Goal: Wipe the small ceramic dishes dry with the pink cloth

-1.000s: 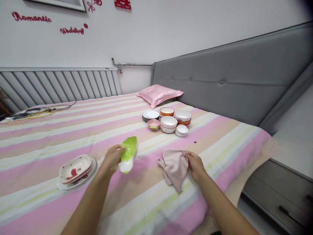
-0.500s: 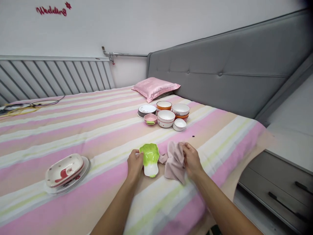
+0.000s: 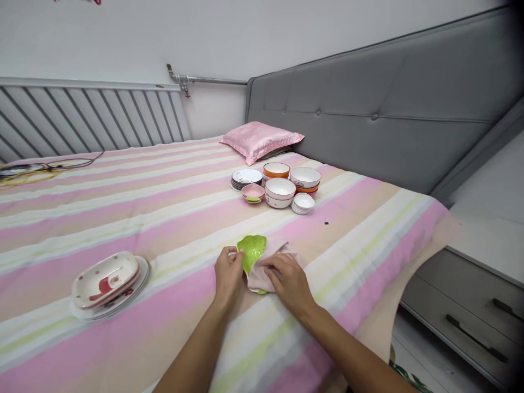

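Observation:
A green and white cabbage-shaped dish [image 3: 250, 252] is above the striped bed cover, tilted a little toward me. My left hand [image 3: 229, 271] grips its left edge between thumb and fingers. Over the dish's right and lower part lies a pale pink cloth [image 3: 262, 273], hiding most of the white end. My right hand [image 3: 287, 278] pinches this cloth and presses it against the dish. Only a bit of the green lower tip shows beneath the cloth.
Stacked bowls [image 3: 280, 191], plates [image 3: 246, 178] and small dishes [image 3: 303, 203] stand farther back, before a pink pillow [image 3: 261, 141]. Left of me, an oval dish [image 3: 107, 279] rests on plates. Cables [image 3: 45, 170] lie far left; a grey nightstand [image 3: 462, 311] stands right.
My right hand has moved left with the cloth, from beside the dish onto it. The left hand still holds the dish, and the view has tilted slightly down.

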Available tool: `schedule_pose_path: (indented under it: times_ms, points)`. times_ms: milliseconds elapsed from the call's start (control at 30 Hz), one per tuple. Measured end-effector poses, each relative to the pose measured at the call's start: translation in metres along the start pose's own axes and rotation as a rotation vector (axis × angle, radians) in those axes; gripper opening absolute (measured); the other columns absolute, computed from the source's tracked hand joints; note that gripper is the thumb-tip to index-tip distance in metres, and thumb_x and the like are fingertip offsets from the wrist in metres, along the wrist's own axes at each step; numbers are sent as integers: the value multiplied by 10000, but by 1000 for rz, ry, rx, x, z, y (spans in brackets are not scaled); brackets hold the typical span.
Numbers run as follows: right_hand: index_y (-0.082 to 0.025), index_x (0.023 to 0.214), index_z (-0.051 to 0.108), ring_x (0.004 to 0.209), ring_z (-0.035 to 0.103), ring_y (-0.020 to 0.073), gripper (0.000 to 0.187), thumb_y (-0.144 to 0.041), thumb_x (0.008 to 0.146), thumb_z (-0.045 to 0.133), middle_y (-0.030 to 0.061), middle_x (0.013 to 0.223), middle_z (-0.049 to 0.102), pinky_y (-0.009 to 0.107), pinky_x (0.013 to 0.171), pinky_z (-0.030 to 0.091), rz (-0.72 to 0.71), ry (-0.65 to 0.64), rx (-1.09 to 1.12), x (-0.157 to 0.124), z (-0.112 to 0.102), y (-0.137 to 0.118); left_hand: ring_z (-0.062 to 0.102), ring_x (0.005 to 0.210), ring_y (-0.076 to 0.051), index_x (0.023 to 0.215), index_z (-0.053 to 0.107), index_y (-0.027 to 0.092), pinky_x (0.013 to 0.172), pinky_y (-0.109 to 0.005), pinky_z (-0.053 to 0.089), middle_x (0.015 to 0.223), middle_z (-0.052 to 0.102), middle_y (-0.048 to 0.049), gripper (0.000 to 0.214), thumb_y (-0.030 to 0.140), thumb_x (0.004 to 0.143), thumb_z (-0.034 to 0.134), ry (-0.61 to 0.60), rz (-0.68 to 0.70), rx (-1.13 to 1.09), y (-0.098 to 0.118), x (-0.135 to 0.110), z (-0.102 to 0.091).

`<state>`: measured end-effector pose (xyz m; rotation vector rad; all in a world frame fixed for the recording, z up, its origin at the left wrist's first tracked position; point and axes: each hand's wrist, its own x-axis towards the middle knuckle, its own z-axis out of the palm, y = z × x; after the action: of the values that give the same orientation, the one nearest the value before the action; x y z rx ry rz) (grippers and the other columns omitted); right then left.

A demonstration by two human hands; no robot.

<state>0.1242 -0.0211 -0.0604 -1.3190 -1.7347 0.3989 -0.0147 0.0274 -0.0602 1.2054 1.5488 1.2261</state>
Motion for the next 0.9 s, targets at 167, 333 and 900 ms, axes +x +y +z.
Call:
schedule_pose_path:
  times_ms: [167,333,900]
  points:
    - [-186,955,497,790,517,192,244,-176,714,535,70,896,520,329,705,454,134,211,27,-1,5,2,532,467,-117,808,456,188,457,-218,398,584,560,29,251,395,705,556,-89,-30,-275,10,-12,9]
    - [-178,1095,391,779,571,206,387,-230,731,512,87,932,572,324,674,450,323,287,111,0,5,1,597,615,-127,799,486,183,588,-236,452,681,598,14,236,331,680,626,-56,-20,-473,15,-25,19]
    - [-216,1114,469,822,587,205,349,-370,801,457,52,928,626,296,688,446,542,340,268,-1,-9,9,593,944,-206,1229,406,191,781,-287,468,1111,599,-113,554,322,730,606,-457,74,-322,16,-60,38]
